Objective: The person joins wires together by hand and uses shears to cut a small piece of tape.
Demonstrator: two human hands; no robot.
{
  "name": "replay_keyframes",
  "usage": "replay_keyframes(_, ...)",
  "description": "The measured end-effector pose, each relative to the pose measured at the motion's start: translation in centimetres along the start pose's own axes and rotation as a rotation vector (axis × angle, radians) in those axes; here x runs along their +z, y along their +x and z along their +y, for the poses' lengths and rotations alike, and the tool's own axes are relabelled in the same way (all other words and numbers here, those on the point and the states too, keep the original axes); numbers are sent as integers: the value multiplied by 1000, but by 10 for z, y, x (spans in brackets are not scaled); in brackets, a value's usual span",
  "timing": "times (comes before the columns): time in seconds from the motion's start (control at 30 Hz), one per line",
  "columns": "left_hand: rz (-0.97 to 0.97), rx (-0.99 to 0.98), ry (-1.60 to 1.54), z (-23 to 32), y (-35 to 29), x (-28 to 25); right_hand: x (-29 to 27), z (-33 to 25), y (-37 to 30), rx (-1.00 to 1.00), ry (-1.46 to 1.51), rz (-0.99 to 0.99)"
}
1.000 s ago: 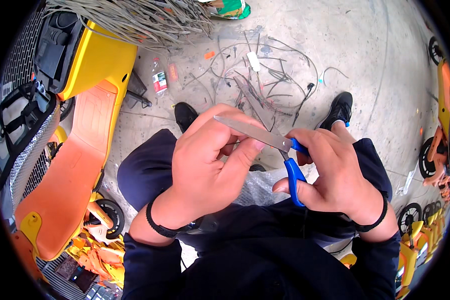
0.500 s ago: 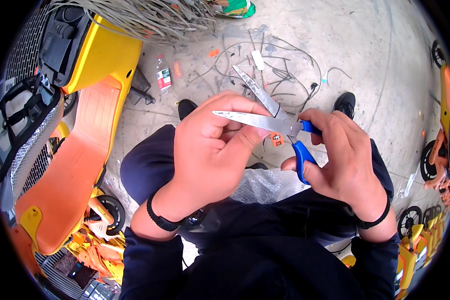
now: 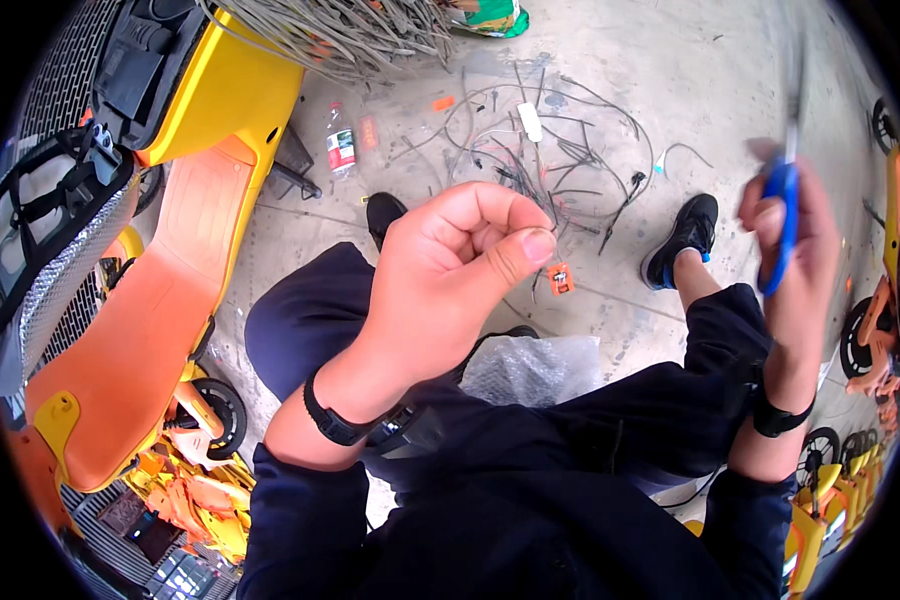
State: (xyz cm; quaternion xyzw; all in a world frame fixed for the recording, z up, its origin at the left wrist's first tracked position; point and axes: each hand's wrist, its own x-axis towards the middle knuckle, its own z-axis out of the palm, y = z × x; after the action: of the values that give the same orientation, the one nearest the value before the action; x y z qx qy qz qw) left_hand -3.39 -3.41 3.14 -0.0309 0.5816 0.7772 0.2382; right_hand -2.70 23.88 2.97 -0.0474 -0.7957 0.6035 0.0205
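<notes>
My left hand (image 3: 450, 275) is held up in the middle, thumb and index finger pinched together. What lies between them, if anything, is too small to make out. Just below the fingertips shows a small orange piece (image 3: 560, 279) with dark marks; whether it hangs from my fingers or lies on the floor I cannot tell. Off to the right, my right hand (image 3: 798, 235) is closed around the blue handles of a pair of scissors (image 3: 780, 225). Their blades point up and away, smeared by motion and seemingly together.
Cut cables (image 3: 570, 150) lie scattered on the concrete floor, below a heap of grey cables (image 3: 360, 35). A plastic bottle (image 3: 340, 145) stands or lies left of them. Yellow-orange scooter bodies (image 3: 150, 320) fill the left side. Bubble wrap (image 3: 530, 370) lies between my legs.
My right hand has swung the scissors away from my left hand, to the right and up. The blades, wide apart before, now look together. My left hand keeps its pinch.
</notes>
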Motion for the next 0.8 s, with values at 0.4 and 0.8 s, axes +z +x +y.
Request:
replay_keyframes(0.4, -36, -19, -180, 8, -4, -7, 81, 153, 30, 341, -734, -599)
replay_keyframes(0.8, 43, 55, 20, 19, -8, -24, 186, 388, -19, 353, -918, -15)
